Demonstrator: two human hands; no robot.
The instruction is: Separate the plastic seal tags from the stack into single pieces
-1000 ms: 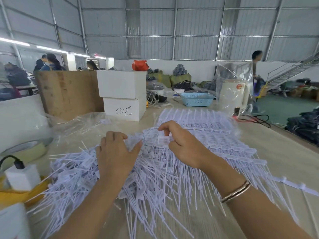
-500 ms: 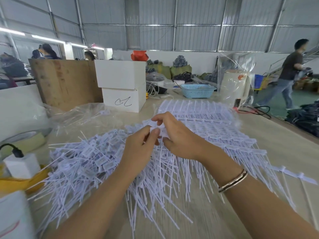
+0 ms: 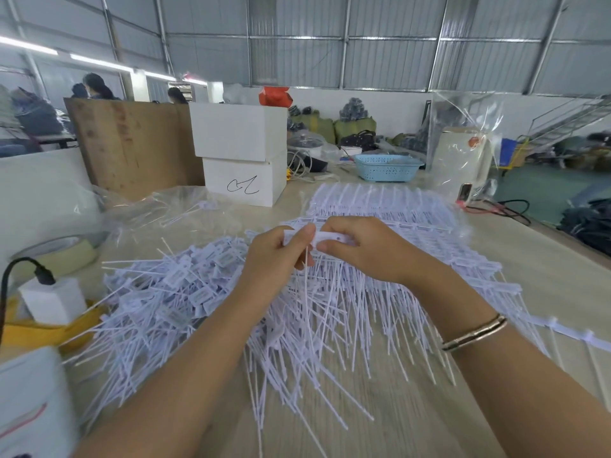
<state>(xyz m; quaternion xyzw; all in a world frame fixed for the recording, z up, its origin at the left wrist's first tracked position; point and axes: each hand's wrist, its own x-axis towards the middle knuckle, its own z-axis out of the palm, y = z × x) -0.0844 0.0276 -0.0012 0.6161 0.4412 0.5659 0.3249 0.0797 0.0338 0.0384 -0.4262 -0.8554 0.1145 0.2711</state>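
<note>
A joined strip of white plastic seal tags (image 3: 325,238) is pinched between the left hand (image 3: 276,259) and right hand (image 3: 367,251), above the loose white tag pile (image 3: 185,292) on the wooden table (image 3: 545,276).

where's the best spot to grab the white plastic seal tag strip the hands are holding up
Probably the flat label heads along the top of the white plastic seal tag strip, pinched from either side as the left hand and right hand do; the thin tails hang loose.
</note>
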